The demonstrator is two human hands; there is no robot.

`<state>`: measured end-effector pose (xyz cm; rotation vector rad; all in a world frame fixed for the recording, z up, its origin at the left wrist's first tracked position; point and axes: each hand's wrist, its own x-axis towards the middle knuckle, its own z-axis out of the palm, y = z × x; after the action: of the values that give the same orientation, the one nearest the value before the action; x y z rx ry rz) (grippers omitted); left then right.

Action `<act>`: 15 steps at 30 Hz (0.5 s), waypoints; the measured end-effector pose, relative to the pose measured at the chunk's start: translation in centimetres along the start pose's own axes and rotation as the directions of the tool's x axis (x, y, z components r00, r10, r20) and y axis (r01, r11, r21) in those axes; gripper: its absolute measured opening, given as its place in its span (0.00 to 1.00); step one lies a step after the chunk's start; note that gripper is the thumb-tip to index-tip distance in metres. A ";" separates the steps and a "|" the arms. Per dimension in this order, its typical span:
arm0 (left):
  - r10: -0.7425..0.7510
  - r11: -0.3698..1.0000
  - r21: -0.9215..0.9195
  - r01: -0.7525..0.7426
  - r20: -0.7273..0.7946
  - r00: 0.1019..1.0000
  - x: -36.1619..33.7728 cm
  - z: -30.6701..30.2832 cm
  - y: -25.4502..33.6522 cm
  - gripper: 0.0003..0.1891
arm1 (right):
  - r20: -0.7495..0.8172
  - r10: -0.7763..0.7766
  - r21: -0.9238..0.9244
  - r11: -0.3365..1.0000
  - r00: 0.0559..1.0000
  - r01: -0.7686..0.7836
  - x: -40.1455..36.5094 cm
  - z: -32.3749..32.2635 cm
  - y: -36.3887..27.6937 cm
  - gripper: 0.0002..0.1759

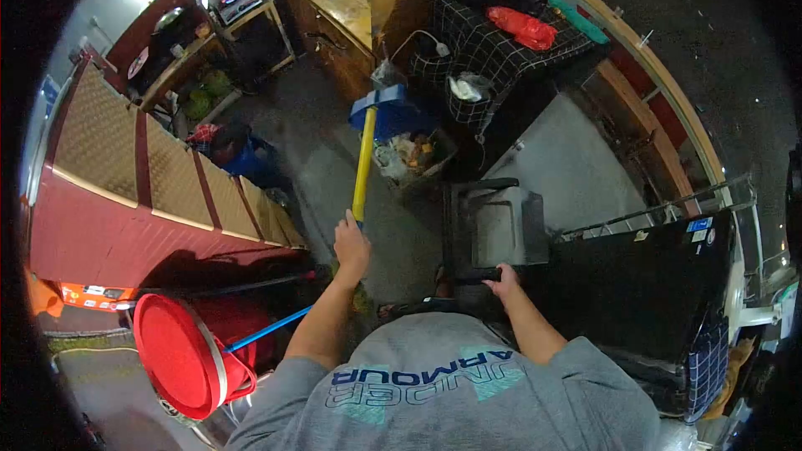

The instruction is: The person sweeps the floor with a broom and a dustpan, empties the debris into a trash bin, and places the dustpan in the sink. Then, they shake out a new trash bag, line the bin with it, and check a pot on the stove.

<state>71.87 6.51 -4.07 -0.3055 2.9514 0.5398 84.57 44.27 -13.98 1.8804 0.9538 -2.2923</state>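
"Yellow long pole with a blue flat head (362, 171): where is it, and which hand has it?"

"I see it running up the middle of the view. It goes from the left hand (351, 244) out over the grey floor (322, 175) to its blue head, which lies just beside an open box of rubbish (409, 157). The fingers of that hand are curled tight round the lower end of the pole. I cannot make out whether the head is a mop or a wiper."

"And the other hand?"

"The right hand (504, 281) lies on the top edge of a black metal frame with a grey seat (501, 225), close in front of the body. Its fingers are blurred and fold over the edge, so I cannot tell whether they grip or only rest."

"What stands around?"

"At lower left is a red round plastic bucket (180, 355), with a thin blue rod (267, 330) passing behind the left forearm. On the left stands a red cabinet with tan quilted panels (150, 175). On the right a large black box (643, 284) hides the floor behind it. Farther off, a black checked cloth (493, 50) bears a red bag (522, 27). The items on the wooden counter (347, 4) are too small to name."
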 end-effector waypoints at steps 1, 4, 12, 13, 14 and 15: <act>0.052 0.998 0.029 -0.050 -0.056 0.997 0.3 0.5 0.2 0.35 | 0.005 -0.008 -0.010 1.000 1.000 0.009 1.8 -0.8 -0.6 0.29; 0.105 0.993 0.066 -0.099 -0.103 0.989 0.3 0.9 -0.1 0.35 | 0.273 -0.015 -0.343 0.933 0.962 0.112 9.0 -4.2 -0.2 0.28; 0.199 0.971 0.163 -0.174 -0.155 0.968 -0.1 -3.0 1.6 0.36 | -0.052 0.021 -0.043 0.999 0.998 -0.023 2.1 -1.1 -5.4 0.28; 0.201 0.970 0.171 -0.172 -0.171 0.965 -0.4 -3.4 2.0 0.36 | 0.006 0.034 -0.056 0.998 0.999 -0.034 3.4 -1.6 -5.6 0.28; 0.145 0.979 0.168 -0.117 -0.161 0.976 -0.6 -3.5 2.6 0.37 | 0.064 0.049 -0.074 0.996 0.997 -0.044 4.7 -2.0 -5.7 0.27; 0.139 0.979 0.170 -0.112 -0.157 0.978 -0.6 -2.9 2.3 0.37 | 0.061 0.054 -0.079 0.996 0.997 -0.049 6.4 -2.7 -5.6 0.27</act>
<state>71.67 7.69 -0.50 -0.1542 3.1698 0.3001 83.00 52.31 -17.54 1.7706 0.9599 -2.2368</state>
